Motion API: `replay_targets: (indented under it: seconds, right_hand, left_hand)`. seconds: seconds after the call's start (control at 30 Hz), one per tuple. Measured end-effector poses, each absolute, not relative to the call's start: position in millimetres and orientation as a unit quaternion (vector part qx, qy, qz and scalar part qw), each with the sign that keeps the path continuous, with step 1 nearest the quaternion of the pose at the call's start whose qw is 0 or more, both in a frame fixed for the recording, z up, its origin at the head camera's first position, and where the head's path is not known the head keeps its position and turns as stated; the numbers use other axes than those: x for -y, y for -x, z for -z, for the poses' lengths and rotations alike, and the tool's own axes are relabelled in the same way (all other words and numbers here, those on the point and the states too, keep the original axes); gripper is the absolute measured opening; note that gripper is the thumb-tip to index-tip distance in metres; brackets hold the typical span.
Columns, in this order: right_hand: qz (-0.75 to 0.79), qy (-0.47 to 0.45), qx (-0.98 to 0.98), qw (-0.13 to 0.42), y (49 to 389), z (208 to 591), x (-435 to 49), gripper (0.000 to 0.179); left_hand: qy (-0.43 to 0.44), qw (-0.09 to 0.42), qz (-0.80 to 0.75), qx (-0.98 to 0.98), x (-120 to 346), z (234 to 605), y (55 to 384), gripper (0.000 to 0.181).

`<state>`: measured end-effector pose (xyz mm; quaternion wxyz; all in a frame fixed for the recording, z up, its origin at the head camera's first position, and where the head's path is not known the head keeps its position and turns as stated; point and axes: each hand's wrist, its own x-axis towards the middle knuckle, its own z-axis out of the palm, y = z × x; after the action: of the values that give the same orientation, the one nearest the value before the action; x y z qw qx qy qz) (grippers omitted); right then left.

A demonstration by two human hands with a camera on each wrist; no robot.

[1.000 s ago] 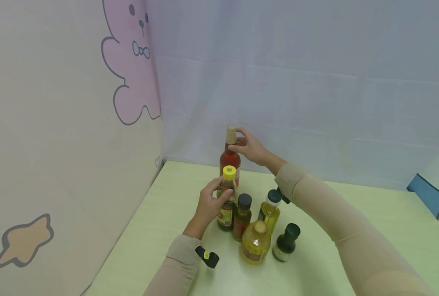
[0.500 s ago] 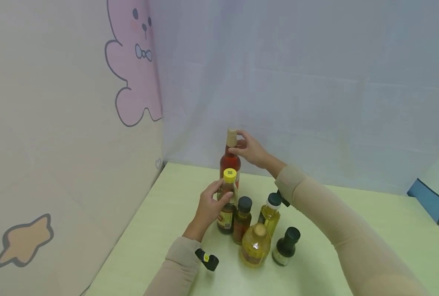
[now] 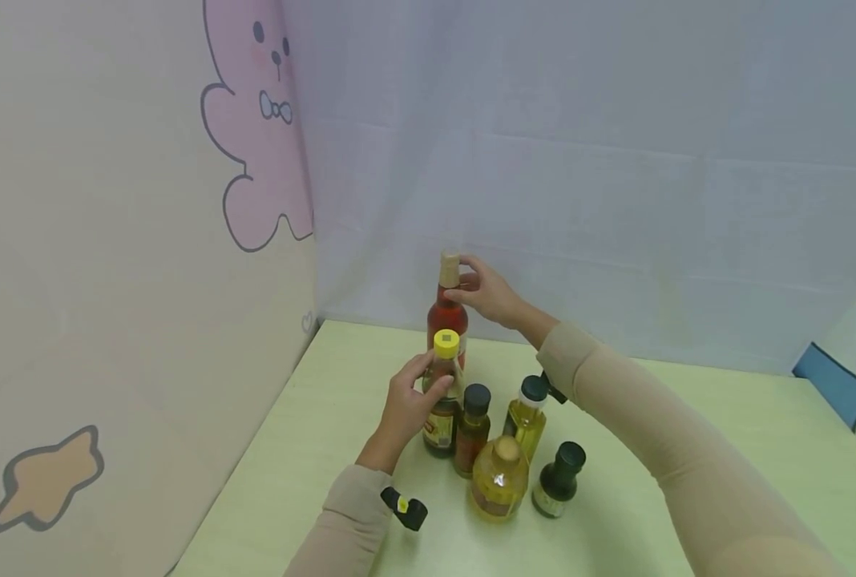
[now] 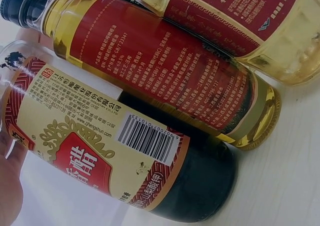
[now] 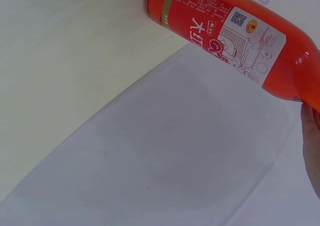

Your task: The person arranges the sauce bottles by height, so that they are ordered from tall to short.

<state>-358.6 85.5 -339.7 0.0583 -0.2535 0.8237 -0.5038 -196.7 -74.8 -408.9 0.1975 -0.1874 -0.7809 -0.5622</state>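
My right hand [image 3: 493, 298] holds the neck of a tall bottle of red liquid [image 3: 447, 319] with a beige wrapped top, at the back of the table. The right wrist view shows this bottle's red label [image 5: 235, 36] and part of the hand at its neck. In front of it stands a vinegar bottle [image 3: 439, 428] with a yellow cap and dark liquid. Fingers and thumb of my left hand [image 3: 406, 402] grip its upper part from the left. Its cream label [image 4: 90, 136] fills much of the left wrist view, close beside a red-labelled oil bottle [image 4: 165, 66].
Right of the vinegar stands a black-capped bottle [image 3: 473, 437]. A round yellow bottle [image 3: 498, 481], a dark-capped oil bottle [image 3: 525, 421] and a small dark bottle [image 3: 558, 481] cluster nearby. A pale curtain [image 3: 615, 200] hangs behind the table [image 3: 688, 417]; a printed wall [image 3: 111, 280] stands left.
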Motion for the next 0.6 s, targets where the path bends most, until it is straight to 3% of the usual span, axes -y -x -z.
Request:
replay_targets:
  seconds: [0.6]
  right_hand:
    - [0.496, 0.261, -0.826, 0.062, 354, 340, -96, 0.06]
  left_hand:
    - [0.182, 0.187, 0.569, 0.78, 74, 407, 200, 0.046]
